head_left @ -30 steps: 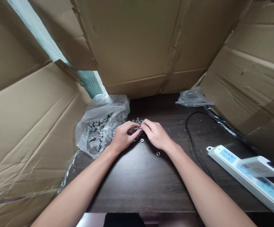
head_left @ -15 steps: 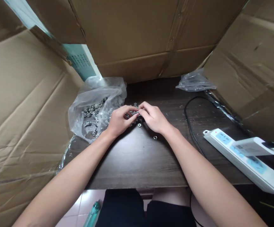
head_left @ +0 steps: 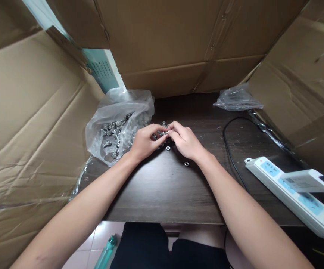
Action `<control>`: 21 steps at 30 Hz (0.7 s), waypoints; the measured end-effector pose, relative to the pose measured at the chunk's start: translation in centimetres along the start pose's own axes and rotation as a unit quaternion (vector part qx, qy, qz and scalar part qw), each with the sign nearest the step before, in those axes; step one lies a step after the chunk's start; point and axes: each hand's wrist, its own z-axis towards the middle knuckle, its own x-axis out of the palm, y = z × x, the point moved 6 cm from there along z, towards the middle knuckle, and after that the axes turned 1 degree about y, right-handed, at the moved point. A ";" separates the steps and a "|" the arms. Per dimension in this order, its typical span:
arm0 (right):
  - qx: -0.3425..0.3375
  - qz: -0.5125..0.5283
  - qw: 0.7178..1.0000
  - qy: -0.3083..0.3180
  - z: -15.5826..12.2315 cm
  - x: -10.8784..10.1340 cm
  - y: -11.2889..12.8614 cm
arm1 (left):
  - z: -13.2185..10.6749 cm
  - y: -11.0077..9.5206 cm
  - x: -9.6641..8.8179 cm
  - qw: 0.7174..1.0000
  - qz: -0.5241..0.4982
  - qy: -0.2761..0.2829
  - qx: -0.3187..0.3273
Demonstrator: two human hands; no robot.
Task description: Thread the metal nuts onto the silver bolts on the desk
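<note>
- Brown cardboard panels (head_left: 162, 41) wall in a dark wooden table (head_left: 162, 190) behind and to both sides of the fingers.
- Between the fingertips of both hands sits a small shiny metal fastener (head_left: 164, 133), held just above the tabletop. Its long axis seems to run roughly left to right, from one hand's fingertips to the other's; whether a nut is on it is too small to tell.
- Left hand (head_left: 146, 139): thumb and forefinger curve around a gap and appear to close on the fastener's left part.
- Right hand (head_left: 186, 142): thumb and forefinger are pinched together at its right end, the other fingers curled under. Neither hand is nearer; the piece spans the small space between them.
- Beneath and beyond the left fingertips lie more small metal pieces (head_left: 154, 137), partly hidden.
- One loose nut (head_left: 168, 148) rests just on the near side of the joined fingertips; another nut (head_left: 186, 164) lies nearer the body, beside the right wrist.
- Left of the left fingers, an open plastic bag (head_left: 93, 129) holds many bolts (head_left: 117, 125).
- Beyond and right of the right fingers lies a transparent bag (head_left: 237, 101); nearer, also rightward, are a black cable (head_left: 225, 136) and a white power strip (head_left: 298, 198).
</note>
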 end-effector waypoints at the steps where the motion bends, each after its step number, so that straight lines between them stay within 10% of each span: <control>1: 0.002 0.005 1.000 0.000 0.0 0.0 0.0 | 0.0 0.0 0.0 1.000 0.001 0.002 0.001; 21: 0.014 -0.007 1.000 0.011 0.0 0.2 0.1 | -0.1 0.2 0.0 1.000 -0.001 0.011 -0.003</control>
